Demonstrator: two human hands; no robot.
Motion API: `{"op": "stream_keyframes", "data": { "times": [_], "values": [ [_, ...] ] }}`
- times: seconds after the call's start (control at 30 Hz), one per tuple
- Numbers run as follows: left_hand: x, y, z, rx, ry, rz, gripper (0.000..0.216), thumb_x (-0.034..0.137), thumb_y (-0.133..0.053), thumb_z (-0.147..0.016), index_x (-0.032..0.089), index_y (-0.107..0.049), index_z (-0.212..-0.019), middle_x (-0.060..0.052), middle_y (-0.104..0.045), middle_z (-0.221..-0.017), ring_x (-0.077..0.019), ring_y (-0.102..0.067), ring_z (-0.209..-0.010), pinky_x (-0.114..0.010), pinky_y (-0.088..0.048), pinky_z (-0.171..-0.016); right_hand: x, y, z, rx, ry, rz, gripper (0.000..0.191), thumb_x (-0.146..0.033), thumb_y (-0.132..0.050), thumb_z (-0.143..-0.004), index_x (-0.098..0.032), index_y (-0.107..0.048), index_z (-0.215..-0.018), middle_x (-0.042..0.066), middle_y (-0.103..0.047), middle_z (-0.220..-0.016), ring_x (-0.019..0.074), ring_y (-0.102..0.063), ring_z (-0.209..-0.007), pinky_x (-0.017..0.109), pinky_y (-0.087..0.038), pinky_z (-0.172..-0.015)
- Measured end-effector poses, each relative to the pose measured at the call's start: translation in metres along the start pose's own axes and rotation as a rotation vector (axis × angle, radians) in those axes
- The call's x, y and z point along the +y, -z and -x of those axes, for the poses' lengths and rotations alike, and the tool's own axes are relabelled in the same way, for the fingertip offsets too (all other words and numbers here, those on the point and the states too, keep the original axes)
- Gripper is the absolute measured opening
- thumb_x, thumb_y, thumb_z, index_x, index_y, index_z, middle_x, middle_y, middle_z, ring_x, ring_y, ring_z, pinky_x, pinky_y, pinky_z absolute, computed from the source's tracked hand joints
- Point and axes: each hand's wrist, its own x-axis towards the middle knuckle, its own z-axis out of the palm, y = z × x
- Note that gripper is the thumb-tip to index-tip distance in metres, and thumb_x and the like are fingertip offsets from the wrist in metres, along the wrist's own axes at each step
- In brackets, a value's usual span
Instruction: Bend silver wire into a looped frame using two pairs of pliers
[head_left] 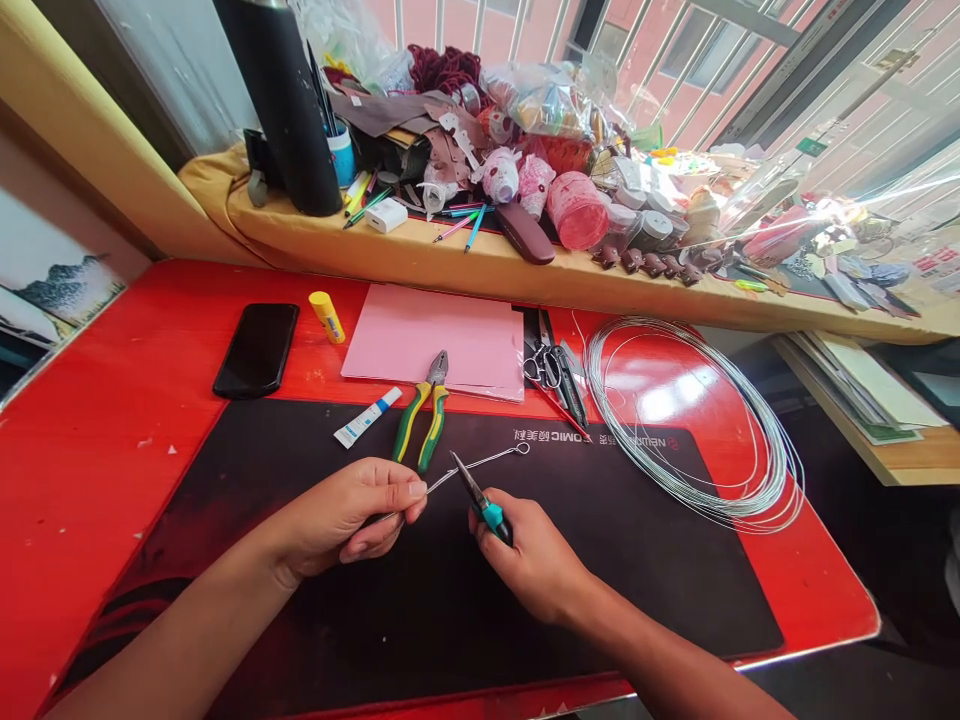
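Observation:
My left hand (356,515) pinches one end of a short piece of silver wire (487,461) that ends in a small loop at its far right. My right hand (529,560) is closed round teal-handled needle-nose pliers (480,500); their tips point up-left and meet the wire near its middle. Both hands hover over a black desk mat (622,560) on a red table (97,430).
Green-and-yellow pliers (421,412), a white glue tube (367,417), a pink sheet (439,340), scissors (551,372), a yellow glue stick (327,317) and a black phone (257,349) lie ahead. A large coil of wire (690,420) sits right. A cluttered sill (525,150) runs behind.

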Motion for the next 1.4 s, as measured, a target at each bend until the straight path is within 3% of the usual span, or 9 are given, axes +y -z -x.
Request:
{"op": "stream_keyframes", "data": {
  "times": [0.37, 0.6, 0.9, 1.13, 1.4],
  "values": [
    [-0.01, 0.021, -0.008, -0.099, 0.046, 0.168, 0.038, 0.046, -0.07, -0.088, 0.017, -0.058, -0.068, 0.011, -0.032, -0.03, -0.0034, -0.013, -0.029, -0.024, -0.011, -0.04, -0.003, -0.002, -0.004, -0.021, -0.074, 0.043, 0.014, -0.008, -0.05, -0.078, -0.022, -0.053, -0.08, -0.004, -0.052, -0.069, 0.0136, -0.045, -0.063, 0.023, -0.035, -0.059],
    [-0.017, 0.03, -0.016, -0.158, 0.04, 0.216, 0.035, 0.042, -0.069, -0.089, 0.016, -0.058, -0.068, 0.011, -0.032, -0.03, -0.0033, -0.014, -0.029, -0.025, -0.016, -0.043, -0.006, -0.002, -0.007, -0.03, -0.093, 0.04, 0.015, -0.009, -0.051, -0.079, -0.021, -0.057, -0.084, -0.002, -0.056, -0.071, 0.0152, -0.048, -0.065, 0.025, -0.035, -0.061],
    [-0.01, 0.014, -0.008, -0.041, -0.086, 0.029, 0.035, 0.045, -0.068, -0.091, 0.015, -0.062, -0.073, 0.009, -0.038, -0.033, -0.004, -0.019, -0.032, -0.023, -0.018, -0.043, 0.006, -0.008, 0.001, 0.016, -0.029, -0.11, 0.015, -0.015, -0.052, -0.084, -0.022, -0.061, -0.094, -0.002, -0.056, -0.076, 0.0155, -0.051, -0.068, 0.025, -0.038, -0.063],
    [-0.016, 0.003, -0.005, -0.039, -0.155, -0.035, 0.034, 0.043, -0.069, -0.091, 0.014, -0.064, -0.074, 0.009, -0.04, -0.034, -0.0043, -0.022, -0.031, -0.023, -0.018, -0.043, 0.017, -0.011, 0.015, 0.007, -0.002, -0.274, 0.016, -0.029, -0.058, -0.092, -0.022, -0.061, -0.106, 0.0, -0.058, -0.085, 0.0173, -0.056, -0.075, 0.028, -0.043, -0.068],
    [-0.016, -0.004, -0.004, -0.021, -0.208, -0.057, 0.034, 0.044, -0.068, -0.091, 0.015, -0.065, -0.074, 0.009, -0.039, -0.034, -0.0045, -0.022, -0.031, -0.023, -0.018, -0.043, 0.016, -0.012, 0.023, 0.039, 0.018, -0.415, 0.025, -0.038, -0.064, -0.093, -0.019, -0.061, -0.109, 0.002, -0.059, -0.088, 0.0202, -0.059, -0.082, 0.033, -0.047, -0.078]
  ]
}}
